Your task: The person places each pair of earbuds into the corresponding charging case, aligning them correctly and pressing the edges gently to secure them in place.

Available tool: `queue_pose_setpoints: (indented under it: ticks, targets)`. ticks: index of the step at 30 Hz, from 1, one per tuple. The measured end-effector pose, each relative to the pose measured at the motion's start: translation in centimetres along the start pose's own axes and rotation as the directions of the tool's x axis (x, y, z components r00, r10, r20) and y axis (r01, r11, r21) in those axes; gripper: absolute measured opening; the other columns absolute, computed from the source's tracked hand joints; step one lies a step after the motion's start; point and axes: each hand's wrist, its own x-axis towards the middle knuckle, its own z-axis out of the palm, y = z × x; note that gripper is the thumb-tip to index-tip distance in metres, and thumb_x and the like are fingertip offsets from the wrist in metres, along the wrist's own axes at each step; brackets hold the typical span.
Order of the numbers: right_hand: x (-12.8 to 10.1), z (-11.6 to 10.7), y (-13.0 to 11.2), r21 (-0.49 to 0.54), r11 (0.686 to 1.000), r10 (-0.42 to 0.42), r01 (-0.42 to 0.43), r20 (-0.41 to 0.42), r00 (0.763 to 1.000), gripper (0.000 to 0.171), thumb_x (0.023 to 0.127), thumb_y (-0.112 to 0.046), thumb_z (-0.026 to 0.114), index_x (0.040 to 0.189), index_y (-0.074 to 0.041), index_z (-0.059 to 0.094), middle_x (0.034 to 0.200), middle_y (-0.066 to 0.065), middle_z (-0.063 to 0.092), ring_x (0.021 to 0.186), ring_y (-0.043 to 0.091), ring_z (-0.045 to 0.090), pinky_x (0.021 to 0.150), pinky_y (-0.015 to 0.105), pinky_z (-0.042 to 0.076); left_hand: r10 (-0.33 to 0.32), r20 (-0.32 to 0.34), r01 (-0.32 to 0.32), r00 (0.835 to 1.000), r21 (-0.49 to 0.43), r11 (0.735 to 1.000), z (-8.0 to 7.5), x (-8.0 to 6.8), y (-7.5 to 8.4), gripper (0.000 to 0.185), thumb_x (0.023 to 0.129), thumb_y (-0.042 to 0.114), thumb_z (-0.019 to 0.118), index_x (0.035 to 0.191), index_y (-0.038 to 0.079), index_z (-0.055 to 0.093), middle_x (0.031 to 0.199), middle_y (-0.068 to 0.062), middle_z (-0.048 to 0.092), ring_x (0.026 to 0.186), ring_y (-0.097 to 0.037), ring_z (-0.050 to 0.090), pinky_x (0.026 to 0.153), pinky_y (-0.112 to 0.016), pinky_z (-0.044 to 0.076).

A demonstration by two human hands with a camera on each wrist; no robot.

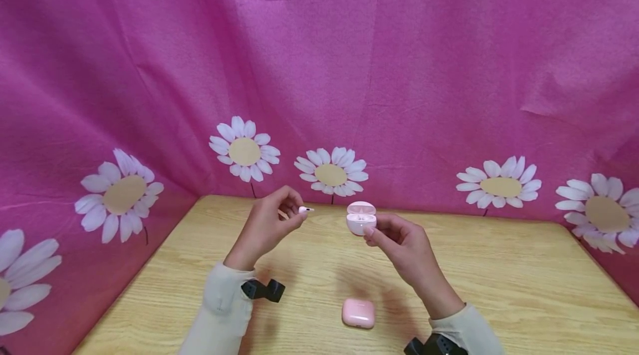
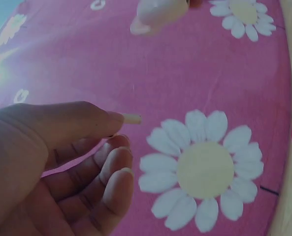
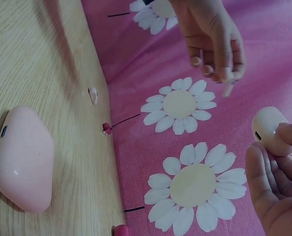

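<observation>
Between thumb and fingertips, my left hand (image 1: 272,222) pinches a small pale earbud (image 1: 306,209), its stem pointing right. In the left wrist view the stem (image 2: 132,118) sticks out past the thumb, while the rest is hidden by the fingers. Opposite, my right hand (image 1: 401,247) grips a light pink earbud case (image 1: 361,226) above the table, with its lid (image 1: 361,208) raised. The thumb lies on the case's front. A gap separates the earbud from the case. From the right wrist view, the case's rounded underside and a dark charging port show.
A second pink earbud case (image 1: 358,313), closed, lies on the wooden table (image 1: 309,266) nearer to me. Another earbud (image 3: 93,95) rests on the table near its far edge. Behind and beside the table hangs a magenta cloth (image 1: 399,66) with white daisies.
</observation>
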Motion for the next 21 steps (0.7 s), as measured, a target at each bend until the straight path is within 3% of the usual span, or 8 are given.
queue_pose_setpoints:
  ticks: [7, 21]
  targets:
    - [-0.1, 0.2, 0.0, 0.011, 1.0, -0.02, 0.02, 0.006, 1.0, 0.021, 0.087, -0.006, 0.07, 0.105, 0.005, 0.067, 0.084, 0.017, 0.067, 0.071, 0.011, 0.064, 0.067, 0.027, 0.056, 0.078, -0.008, -0.079, 0.997, -0.029, 0.996, 0.6, -0.4, 1.8, 0.019, 0.084, 0.014, 0.075, 0.094, 0.018, 0.059, 0.084, 0.007, 0.062, 0.076, -0.009, 0.06, 0.065, -0.029, 0.053]
    - [-0.4, 0.7, 0.1, -0.009, 0.998, -0.054, 0.055, 0.043, 0.998, 0.021, 0.088, -0.007, 0.07, 0.106, 0.003, 0.068, 0.082, 0.015, 0.067, 0.071, 0.012, 0.065, 0.067, 0.029, 0.057, 0.183, -0.039, -0.185, 0.982, -0.081, 0.979, 1.6, -0.5, 2.8, 0.018, 0.084, 0.018, 0.077, 0.096, 0.018, 0.064, 0.084, 0.01, 0.065, 0.076, -0.006, 0.061, 0.064, -0.029, 0.054]
